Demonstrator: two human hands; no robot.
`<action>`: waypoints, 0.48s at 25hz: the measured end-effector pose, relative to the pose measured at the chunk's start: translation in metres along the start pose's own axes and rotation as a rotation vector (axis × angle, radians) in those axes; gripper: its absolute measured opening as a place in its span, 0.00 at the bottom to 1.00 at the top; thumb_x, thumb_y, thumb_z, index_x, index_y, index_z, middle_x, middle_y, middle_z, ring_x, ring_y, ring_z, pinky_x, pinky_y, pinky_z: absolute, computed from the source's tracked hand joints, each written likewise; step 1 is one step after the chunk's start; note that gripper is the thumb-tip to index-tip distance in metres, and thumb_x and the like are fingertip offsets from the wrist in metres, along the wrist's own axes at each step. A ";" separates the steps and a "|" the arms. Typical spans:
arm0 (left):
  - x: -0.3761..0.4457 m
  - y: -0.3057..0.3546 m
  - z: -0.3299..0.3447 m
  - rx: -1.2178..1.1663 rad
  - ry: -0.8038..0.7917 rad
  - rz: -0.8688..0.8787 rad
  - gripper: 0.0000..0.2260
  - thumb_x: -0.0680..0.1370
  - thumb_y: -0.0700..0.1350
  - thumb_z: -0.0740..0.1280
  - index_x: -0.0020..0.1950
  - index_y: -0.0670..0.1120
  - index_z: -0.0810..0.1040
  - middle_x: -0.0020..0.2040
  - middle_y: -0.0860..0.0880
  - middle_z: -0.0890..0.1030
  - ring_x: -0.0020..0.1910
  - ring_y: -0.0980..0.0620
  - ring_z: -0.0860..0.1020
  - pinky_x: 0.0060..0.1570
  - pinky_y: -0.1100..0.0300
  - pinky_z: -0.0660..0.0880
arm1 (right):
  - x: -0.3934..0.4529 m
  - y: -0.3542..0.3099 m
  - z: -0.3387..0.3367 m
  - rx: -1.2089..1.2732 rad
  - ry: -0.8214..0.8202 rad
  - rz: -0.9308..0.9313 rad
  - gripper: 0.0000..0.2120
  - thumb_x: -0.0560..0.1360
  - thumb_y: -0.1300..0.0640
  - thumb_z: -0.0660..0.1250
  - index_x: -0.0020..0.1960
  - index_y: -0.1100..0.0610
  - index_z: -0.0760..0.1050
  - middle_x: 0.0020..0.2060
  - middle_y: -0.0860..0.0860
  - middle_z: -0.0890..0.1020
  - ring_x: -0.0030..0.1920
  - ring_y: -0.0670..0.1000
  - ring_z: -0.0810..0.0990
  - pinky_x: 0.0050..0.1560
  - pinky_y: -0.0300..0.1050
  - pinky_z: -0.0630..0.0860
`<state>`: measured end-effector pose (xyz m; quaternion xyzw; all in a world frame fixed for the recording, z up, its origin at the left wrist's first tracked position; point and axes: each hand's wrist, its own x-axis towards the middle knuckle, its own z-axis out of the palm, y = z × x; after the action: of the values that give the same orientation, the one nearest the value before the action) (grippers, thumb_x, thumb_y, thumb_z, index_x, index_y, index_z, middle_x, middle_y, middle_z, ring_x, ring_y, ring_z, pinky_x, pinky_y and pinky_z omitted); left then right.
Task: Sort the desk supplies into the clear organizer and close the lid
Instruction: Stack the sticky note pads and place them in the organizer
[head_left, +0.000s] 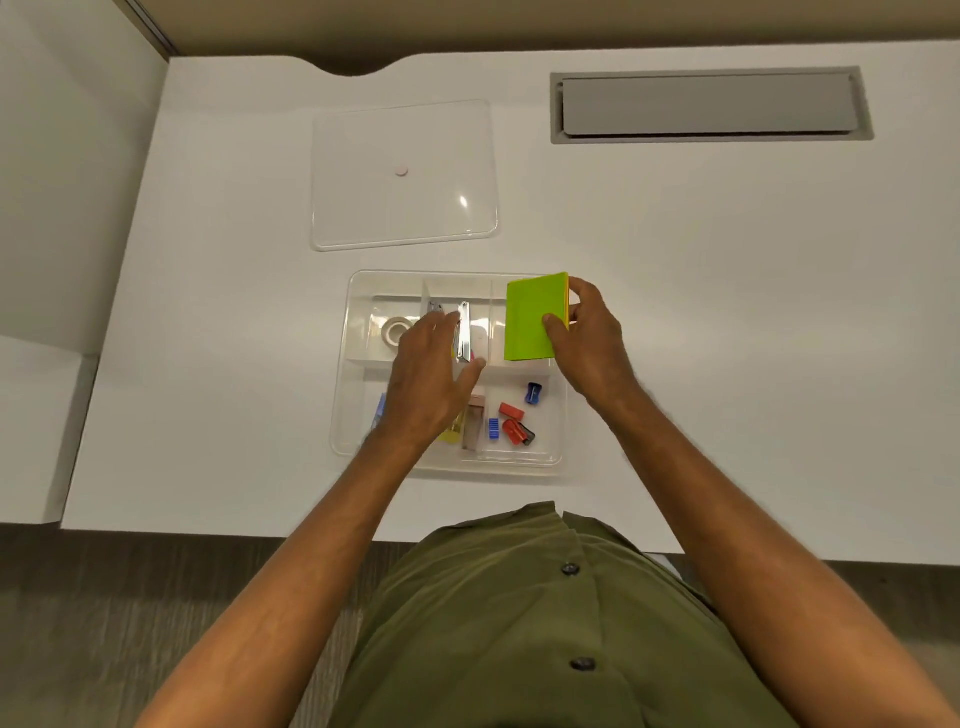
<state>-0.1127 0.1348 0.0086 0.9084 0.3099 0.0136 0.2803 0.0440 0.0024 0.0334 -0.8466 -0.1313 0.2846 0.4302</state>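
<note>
Holding the green sticky note pad in your right hand, you are putting it into the clear organizer. Your thumb is pressing on the top of the pad and your fingers are wrapping around its right edge, so you are pinching it. The pad is tilting over the far right box of the organizer and is not lying flat yet.

Your left hand is hovering over the middle of the organizer with its fingers spread out. It is not holding anything. It is hiding some of the things under it.

The next move, I think, is laying the pad down flat in its box and letting go. It looks almost as wide as the box, so you are going to need to line it up well.

The pad is bright green on top, with thin orange and yellow layers showing at the right edge. It looks square and neat.

The other boxes are already full of things. A roll of tape is sitting far left, and a silver stapler is lying beside it. Small red and blue sharpeners are sitting in the near box.

The clear lid is lying flat on the white desk, just past the organizer. Closing it is not done yet.
</note>
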 end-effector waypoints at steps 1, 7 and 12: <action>-0.005 -0.011 0.001 0.059 -0.045 -0.011 0.31 0.79 0.56 0.66 0.78 0.45 0.61 0.78 0.42 0.63 0.77 0.43 0.61 0.75 0.45 0.62 | 0.002 -0.001 0.004 -0.042 0.004 -0.003 0.24 0.82 0.57 0.64 0.76 0.52 0.62 0.61 0.54 0.79 0.53 0.49 0.77 0.48 0.40 0.74; -0.016 -0.030 0.017 0.197 -0.054 0.006 0.38 0.79 0.59 0.66 0.81 0.45 0.53 0.82 0.44 0.52 0.80 0.43 0.53 0.78 0.48 0.56 | 0.009 -0.005 0.031 -0.212 -0.038 0.030 0.23 0.82 0.58 0.62 0.75 0.52 0.60 0.57 0.54 0.79 0.48 0.52 0.77 0.37 0.37 0.71; -0.020 -0.032 0.029 0.224 -0.068 -0.003 0.39 0.79 0.61 0.64 0.81 0.44 0.51 0.82 0.42 0.47 0.81 0.43 0.49 0.79 0.46 0.52 | 0.020 -0.002 0.047 -0.255 -0.049 0.063 0.23 0.82 0.61 0.60 0.75 0.52 0.60 0.57 0.56 0.79 0.51 0.55 0.78 0.49 0.53 0.81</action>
<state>-0.1412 0.1296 -0.0300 0.9335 0.3012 -0.0526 0.1874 0.0324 0.0435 0.0058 -0.8909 -0.1500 0.2994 0.3067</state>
